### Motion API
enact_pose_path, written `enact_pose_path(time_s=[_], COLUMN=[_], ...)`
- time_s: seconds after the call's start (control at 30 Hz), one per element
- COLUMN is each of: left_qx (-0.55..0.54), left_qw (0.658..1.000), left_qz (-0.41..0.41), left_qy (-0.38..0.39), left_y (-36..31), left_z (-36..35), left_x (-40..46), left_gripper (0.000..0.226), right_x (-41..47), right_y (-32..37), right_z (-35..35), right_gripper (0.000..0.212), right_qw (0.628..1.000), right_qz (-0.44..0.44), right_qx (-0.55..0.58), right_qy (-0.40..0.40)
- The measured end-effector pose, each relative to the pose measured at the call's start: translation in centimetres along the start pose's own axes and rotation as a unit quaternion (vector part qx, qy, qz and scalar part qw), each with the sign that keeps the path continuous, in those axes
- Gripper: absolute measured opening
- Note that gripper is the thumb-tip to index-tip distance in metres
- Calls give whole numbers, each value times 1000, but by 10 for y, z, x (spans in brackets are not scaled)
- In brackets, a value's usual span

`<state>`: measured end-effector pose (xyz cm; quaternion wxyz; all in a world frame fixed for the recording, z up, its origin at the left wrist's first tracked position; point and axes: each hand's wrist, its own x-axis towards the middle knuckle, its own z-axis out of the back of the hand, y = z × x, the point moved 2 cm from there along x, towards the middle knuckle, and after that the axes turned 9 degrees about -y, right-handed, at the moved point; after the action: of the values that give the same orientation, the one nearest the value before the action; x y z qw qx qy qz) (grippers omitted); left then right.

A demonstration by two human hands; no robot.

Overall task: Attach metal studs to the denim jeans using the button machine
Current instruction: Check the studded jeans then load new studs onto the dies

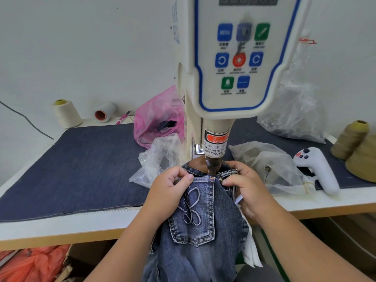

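Note:
The denim jeans (200, 216) lie under the button machine (234, 58), back pocket with a stitched butterfly facing up. The machine's brown punch tip (211, 168) stands just above the pocket's top right corner. My left hand (173, 186) pinches the pocket's top left corner, where a small metal stud (176, 181) shows by my thumb. My right hand (243, 184) grips the waistband and belt loop on the right, its thumb next to another stud (220, 180). White tags hang under my right hand.
A dark denim cloth (81, 163) covers the table. Clear plastic bags (156, 159) and a pink bag (158, 119) flank the machine. A white handheld controller (317, 167) lies at right, thread cones (354, 139) behind it and another cone (67, 113) at far left.

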<state>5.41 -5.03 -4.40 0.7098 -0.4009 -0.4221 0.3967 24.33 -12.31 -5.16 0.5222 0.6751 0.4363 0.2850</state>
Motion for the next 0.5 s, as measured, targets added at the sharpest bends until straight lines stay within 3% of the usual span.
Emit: enact_pose_path(time_s=[0.5], left_qx=[-1], left_qw=[1000], left_qz=[4], left_qy=[-7], left_y=[0], left_z=[0], left_x=[-1], left_gripper=[21], right_x=[-1], right_y=[1], right_z=[0], right_gripper=[38], right_qw=[1000], right_qz=[1], right_qx=[-8], right_qy=[4])
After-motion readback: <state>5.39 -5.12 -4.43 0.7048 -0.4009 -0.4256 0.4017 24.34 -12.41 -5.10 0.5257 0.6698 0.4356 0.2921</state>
